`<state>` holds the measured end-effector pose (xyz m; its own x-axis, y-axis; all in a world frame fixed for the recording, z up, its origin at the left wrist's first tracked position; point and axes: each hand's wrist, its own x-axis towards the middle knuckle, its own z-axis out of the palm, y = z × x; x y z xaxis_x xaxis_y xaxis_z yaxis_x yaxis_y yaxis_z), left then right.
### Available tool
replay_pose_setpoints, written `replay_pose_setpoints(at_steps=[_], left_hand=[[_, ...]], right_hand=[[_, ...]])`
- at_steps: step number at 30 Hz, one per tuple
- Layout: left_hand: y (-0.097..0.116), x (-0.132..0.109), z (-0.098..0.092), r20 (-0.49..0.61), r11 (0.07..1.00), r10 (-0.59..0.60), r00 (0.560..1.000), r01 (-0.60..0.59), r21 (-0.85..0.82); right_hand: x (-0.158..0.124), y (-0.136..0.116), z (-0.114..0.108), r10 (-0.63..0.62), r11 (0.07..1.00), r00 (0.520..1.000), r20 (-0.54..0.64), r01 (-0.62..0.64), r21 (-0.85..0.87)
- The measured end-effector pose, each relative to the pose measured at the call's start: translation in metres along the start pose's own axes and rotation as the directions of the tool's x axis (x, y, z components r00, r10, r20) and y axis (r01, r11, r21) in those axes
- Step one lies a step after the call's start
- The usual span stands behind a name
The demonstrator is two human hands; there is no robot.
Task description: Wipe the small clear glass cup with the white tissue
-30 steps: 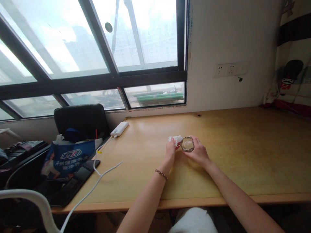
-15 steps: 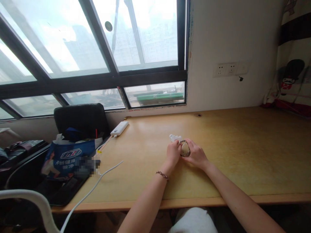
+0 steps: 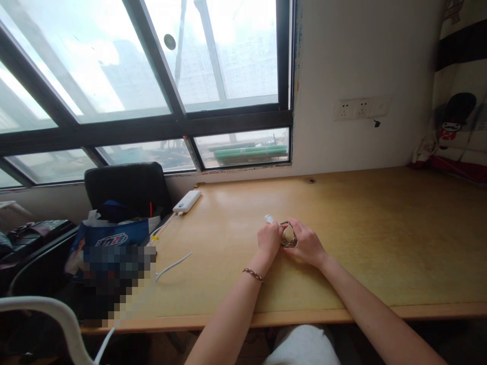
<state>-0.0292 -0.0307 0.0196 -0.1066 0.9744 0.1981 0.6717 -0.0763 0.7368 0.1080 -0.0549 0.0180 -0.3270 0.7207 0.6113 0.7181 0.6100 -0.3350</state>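
A small clear glass cup is tipped on its side over the middle of the wooden desk. My right hand is wrapped round it from the right. My left hand is closed on a white wipe and pressed against the cup's mouth; only a corner of the wipe shows above the fingers. A beaded bracelet circles my left wrist.
A white power bank lies near the window with a white cable trailing toward the desk's left edge. A black chair holding a blue bag stands at the left. Wall sockets sit above the desk.
The cup went from mouth-up to tipped on its side. My left hand closed in on its mouth with the wipe, and both hands drew slightly nearer to me.
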Motion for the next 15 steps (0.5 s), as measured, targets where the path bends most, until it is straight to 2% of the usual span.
replay_pose_setpoints(at_steps=[5, 9, 15], left_hand=[[-0.004, 0.003, 0.004, 0.004, 0.996, 0.072, 0.997, -0.072, -0.055], [-0.009, 0.008, 0.005, 0.059, 0.987, 0.157, 0.986, -0.154, -0.048], [-0.008, 0.013, 0.003, 0.104, 0.971, 0.094, 0.990, -0.069, -0.227]], right_hand=[[-0.001, -0.001, 0.004, 0.094, 0.995, 0.996, 0.001, -0.094, 0.023], [-0.001, -0.001, 0.005, 0.181, 0.983, 0.983, -0.017, -0.180, 0.045], [0.002, 0.005, 0.004, 0.309, 0.946, 0.950, -0.050, -0.302, 0.113]])
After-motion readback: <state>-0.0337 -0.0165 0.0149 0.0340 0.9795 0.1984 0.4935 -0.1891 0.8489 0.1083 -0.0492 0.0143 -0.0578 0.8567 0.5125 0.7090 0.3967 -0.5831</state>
